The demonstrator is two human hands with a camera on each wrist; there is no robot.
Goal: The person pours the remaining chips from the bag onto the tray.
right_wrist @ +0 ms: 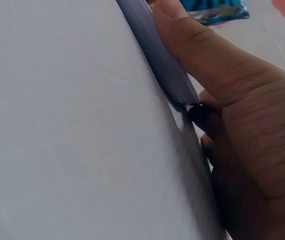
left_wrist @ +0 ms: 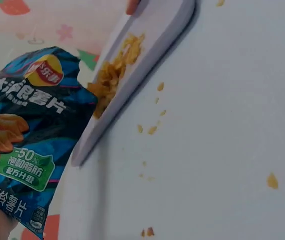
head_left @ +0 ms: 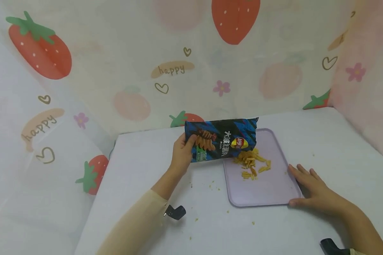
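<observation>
A dark blue Lay's potato chip bag point(head_left: 221, 140) is gripped by my left hand point(head_left: 182, 152) at its left end, thumb across the printed front. The bag is held sideways, its far right end over the lilac tray point(head_left: 258, 193). Crinkled yellow chips point(head_left: 250, 161) lie in a loose heap on the tray, partly hidden by the bag. In the left wrist view the bag point(left_wrist: 27, 130) overlaps the tray's side. My right hand point(head_left: 320, 194) rests around the tray's near right corner, fingers spread, thumb at the near edge. The thumb point(right_wrist: 202, 45) lies along the tray's rim in the right wrist view.
Small chip crumbs point(left_wrist: 152, 130) are scattered on the white table point(head_left: 137, 170) left of and in front of the tray. A strawberry-printed backdrop point(head_left: 131, 53) stands behind and to the sides. Black curved pieces point(head_left: 176, 212) sit at both wrists.
</observation>
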